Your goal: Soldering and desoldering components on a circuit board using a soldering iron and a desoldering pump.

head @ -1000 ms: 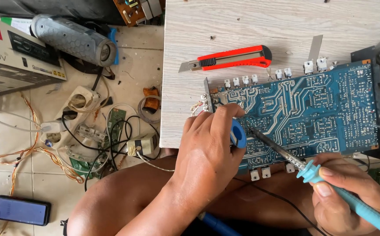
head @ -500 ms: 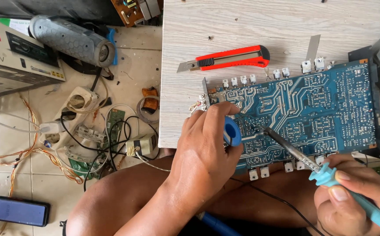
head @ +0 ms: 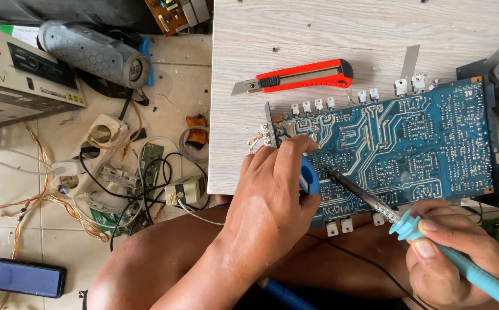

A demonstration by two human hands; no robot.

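One blue circuit board point(head: 393, 149) lies on a pale wood-grain table point(head: 295, 34), its near edge hanging over the person's lap, its face covered in silvery tracks and solder dots, with small white plugs along its long sides. One left hand point(head: 266, 204) is curled closed around a small blue spool point(head: 308, 175), pinching it against the board's left end. One right hand point(head: 462, 258) is closed around the light blue plastic handle of one soldering iron point(head: 376, 202), whose thin dark metal tip touches the board just beside the spool. One red and black utility knife point(head: 301, 76) lies on the table just above the board, blade out to the left. Below, the floor is pale tile point(head: 8, 183), littered with one white power strip point(head: 91, 152), one grey ribbed cylinder speaker point(head: 91, 53), one dark phone point(head: 28, 278), a small green board point(head: 150, 163) and tangled black and copper wires point(head: 42, 198).
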